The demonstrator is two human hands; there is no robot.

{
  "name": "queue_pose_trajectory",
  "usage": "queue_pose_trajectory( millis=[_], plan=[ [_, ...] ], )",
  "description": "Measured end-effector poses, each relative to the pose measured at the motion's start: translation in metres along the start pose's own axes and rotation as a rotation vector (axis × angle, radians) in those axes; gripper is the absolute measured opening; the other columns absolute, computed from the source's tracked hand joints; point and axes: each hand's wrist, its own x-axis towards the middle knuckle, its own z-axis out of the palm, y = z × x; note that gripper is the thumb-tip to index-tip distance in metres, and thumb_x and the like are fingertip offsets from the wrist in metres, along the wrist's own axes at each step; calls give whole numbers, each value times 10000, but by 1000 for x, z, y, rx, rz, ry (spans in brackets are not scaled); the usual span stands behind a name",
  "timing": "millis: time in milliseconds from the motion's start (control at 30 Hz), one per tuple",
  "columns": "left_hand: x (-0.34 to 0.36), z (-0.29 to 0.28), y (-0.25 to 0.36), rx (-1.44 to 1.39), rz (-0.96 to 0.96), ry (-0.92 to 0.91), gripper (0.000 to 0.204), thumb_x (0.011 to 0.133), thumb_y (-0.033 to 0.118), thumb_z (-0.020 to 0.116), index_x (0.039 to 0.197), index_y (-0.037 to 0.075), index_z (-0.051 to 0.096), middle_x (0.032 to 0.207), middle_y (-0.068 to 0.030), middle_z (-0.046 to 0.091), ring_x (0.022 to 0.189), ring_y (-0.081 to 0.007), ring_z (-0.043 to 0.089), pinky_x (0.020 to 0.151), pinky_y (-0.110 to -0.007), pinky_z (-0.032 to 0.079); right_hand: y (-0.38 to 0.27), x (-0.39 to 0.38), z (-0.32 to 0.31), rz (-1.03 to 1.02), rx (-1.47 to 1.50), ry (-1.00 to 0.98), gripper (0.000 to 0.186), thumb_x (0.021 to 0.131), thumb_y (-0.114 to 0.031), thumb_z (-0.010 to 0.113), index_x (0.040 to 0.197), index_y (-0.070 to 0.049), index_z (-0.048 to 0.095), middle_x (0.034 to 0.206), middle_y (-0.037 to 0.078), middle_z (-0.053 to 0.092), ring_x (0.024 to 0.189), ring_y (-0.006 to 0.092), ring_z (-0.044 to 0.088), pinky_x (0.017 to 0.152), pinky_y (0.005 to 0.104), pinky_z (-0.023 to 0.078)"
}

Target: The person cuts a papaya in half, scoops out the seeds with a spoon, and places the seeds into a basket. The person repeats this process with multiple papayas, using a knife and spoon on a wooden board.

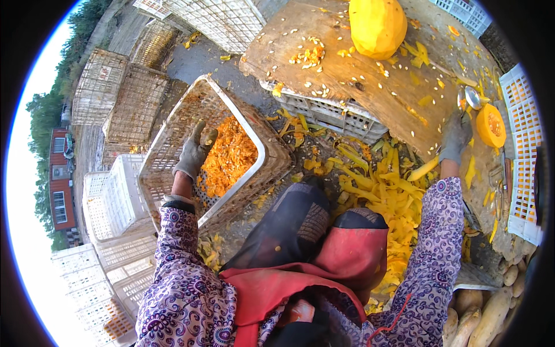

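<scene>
My left hand [195,151], in a grey glove, is held over a slatted plastic crate [261,151] with its fingers apart and nothing in them. Stringy orange pumpkin pulp with seeds [230,159] lies in that crate. On the wooden board at the right, my gloved right hand [455,137] is closed around a metal spoon [473,98]; the handle is hidden by the fingers. Just beyond it sits a cut half of a peeled pumpkin [491,126], its cut face showing. A whole peeled yellow pumpkin [378,28] stands at the board's far side.
Seeds and scraps litter the wooden board [324,43], which rests on a crate [335,115]. Yellow peelings [393,202] are heaped between my legs and the board. A white crate [522,153] stands at the right, stacked crates [118,196] at the left, and pale gourds [490,318] lie lower right.
</scene>
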Motion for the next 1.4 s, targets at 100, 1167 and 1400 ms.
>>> queue_pose_trajectory(
  millis=[100, 1167, 1400],
  plan=[
    [15, 0, 21, -291, 65, 60, 411, 919, 294, 566, 1224, 20, 536, 1160, -89, 599, 1061, -166, 550, 916, -283, 427, -2, -3, 0, 38, -7, 9, 267, 916, -243, 498, 802, -9, 556, 607, 4, 480, 552, 90, 433, 493, 279, 351],
    [72, 135, 172, -1115, 144, -23, 398, 947, 311, 467, 1167, -14, 534, 1061, -146, 621, 944, -254, 619, 800, -347, 486, 3, 4, -2, -50, -274, -98, 286, 908, -272, 486, 792, -10, 499, 664, 93, 511, 575, 183, 478, 520, 331, 369],
    [10, 141, 147, -1424, -491, -248, 331, 942, 254, 407, 1067, -17, 550, 938, -149, 627, 814, -261, 611, 728, -369, 494, -21, 19, 1, -161, -820, -275, 441, 879, -400, 452, 944, 22, 564, 906, 265, 596, 857, 429, 567, 733, 466, 432]
  ],
)
